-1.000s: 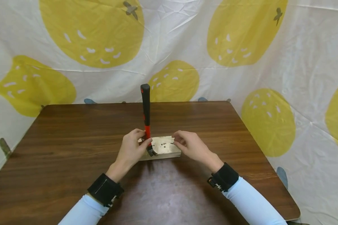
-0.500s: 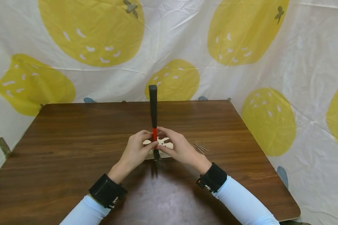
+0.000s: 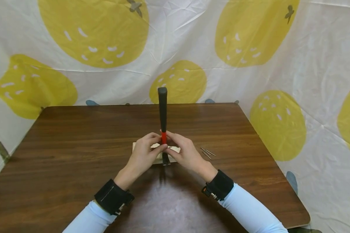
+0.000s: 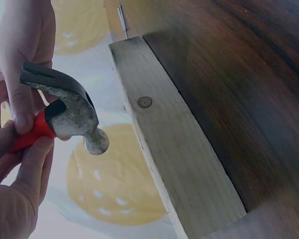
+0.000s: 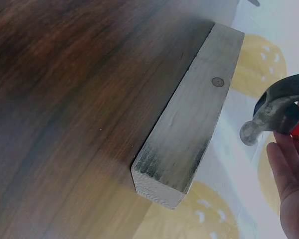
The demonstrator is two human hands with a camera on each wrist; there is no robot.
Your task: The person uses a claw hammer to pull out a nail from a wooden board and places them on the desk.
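A claw hammer (image 3: 162, 110) with a black and red handle stands upright, grip end up and steel head down. My left hand (image 3: 145, 152) pinches the red neck of the handle between thumb and fingers. From the other side my right hand (image 3: 187, 152) holds the same red part, its fingertips meeting the left ones. The steel head (image 4: 74, 115) hangs above the wooden block (image 4: 172, 134) in the left wrist view, its claw and round face both showing. In the head view my hands cover much of the block.
Several loose nails (image 3: 207, 153) lie on the brown table (image 3: 81, 139) just right of the block. The block's side carries a round knot (image 5: 218, 82). A white cloth (image 3: 175, 35) with yellow fruit prints hangs behind the table.
My right hand has come left from the block's right end onto the hammer's neck, uncovering the nails. The hammer has shifted right and straightened, with my left hand still holding it.
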